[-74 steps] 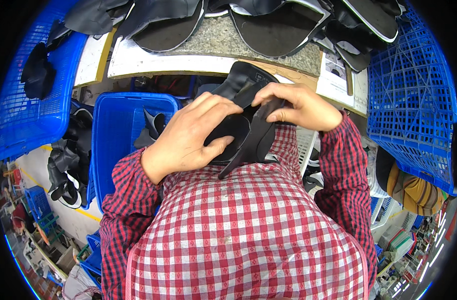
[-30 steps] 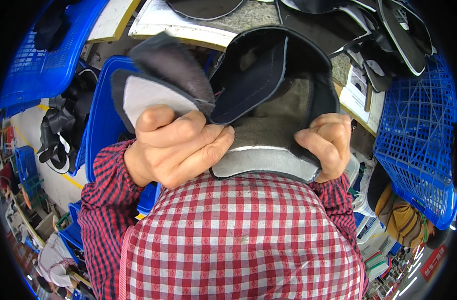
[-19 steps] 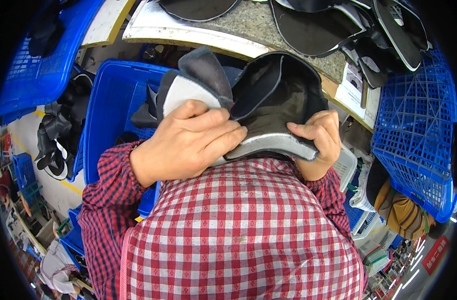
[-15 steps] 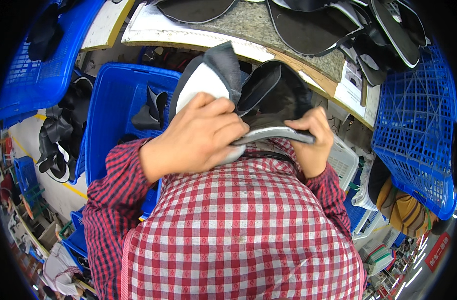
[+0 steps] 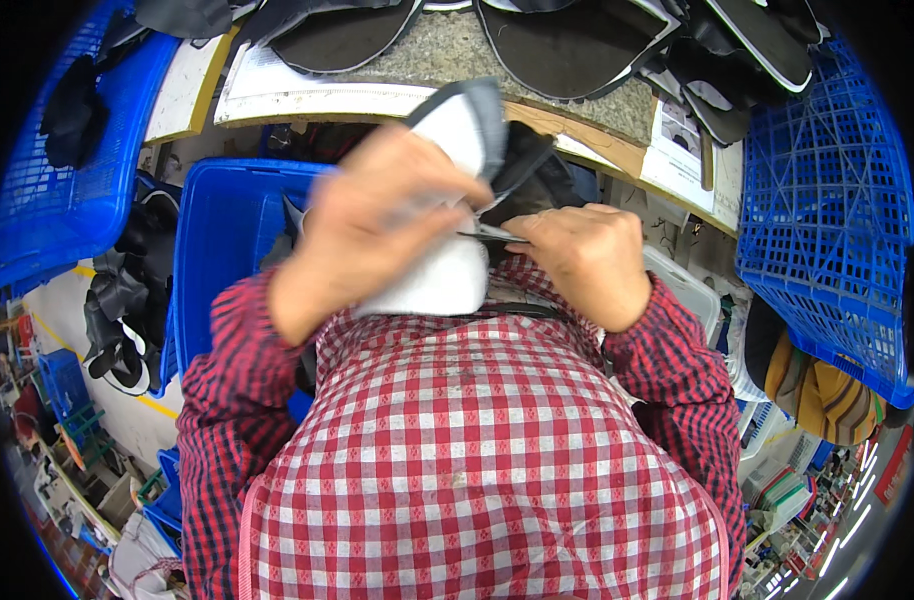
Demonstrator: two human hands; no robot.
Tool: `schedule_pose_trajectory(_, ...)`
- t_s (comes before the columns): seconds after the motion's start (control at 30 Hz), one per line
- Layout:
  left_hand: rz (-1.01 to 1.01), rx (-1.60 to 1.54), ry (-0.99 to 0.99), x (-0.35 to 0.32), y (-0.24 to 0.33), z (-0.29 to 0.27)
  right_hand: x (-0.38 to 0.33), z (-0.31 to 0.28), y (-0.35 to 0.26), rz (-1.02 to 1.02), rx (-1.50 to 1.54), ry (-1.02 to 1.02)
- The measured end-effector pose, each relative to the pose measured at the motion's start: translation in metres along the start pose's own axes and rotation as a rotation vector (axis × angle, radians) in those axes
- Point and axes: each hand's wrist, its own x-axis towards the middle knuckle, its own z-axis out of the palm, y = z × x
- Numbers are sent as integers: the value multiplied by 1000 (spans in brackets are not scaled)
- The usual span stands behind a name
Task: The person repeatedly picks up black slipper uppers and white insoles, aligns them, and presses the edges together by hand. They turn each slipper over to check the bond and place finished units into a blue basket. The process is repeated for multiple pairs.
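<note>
In front of my apron is a black shoe upper (image 5: 552,180) with a white lining piece (image 5: 432,278), its grey-edged tip pointing up. My right hand (image 5: 589,258) is closed, pinching a thin dark edge of the upper between thumb and fingers. Over the white lining lies my left hand (image 5: 377,215), smeared by motion. Its fingers reach toward the right hand's pinch, and whether they grip the material cannot be made out. The left hand hides part of the upper.
A worktable (image 5: 607,110) with more black shoe pieces (image 5: 577,50) runs across the far side. A blue bin (image 5: 202,260) stands at left below the table, and a blue crate (image 5: 87,200) at far left. Another blue crate (image 5: 827,210) is at right, beside striped cloth (image 5: 822,395).
My left hand has risen and is now blurred. My right hand has moved left, closer to it, from the end of the curved edge. More white lining shows below.
</note>
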Motion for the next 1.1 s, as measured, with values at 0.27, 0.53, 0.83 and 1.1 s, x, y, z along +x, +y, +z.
schedule_pose_trajectory(0.27, 163, 230, -343, 67, -9, 0, 34, 1, 16, -104, -112, 52)
schedule_pose_trajectory(0.53, -164, -497, -546, 76, 27, 15, 16, -82, 39, -111, -101, -23)
schedule_pose_trajectory(0.83, -61, 186, -79, 54, 25, 114, -18, -88, 55, -222, -154, -81)
schedule_pose_trajectory(1.1, 209, 366, -217, 117, 38, 180, -48, -85, 48, -380, -202, -4)
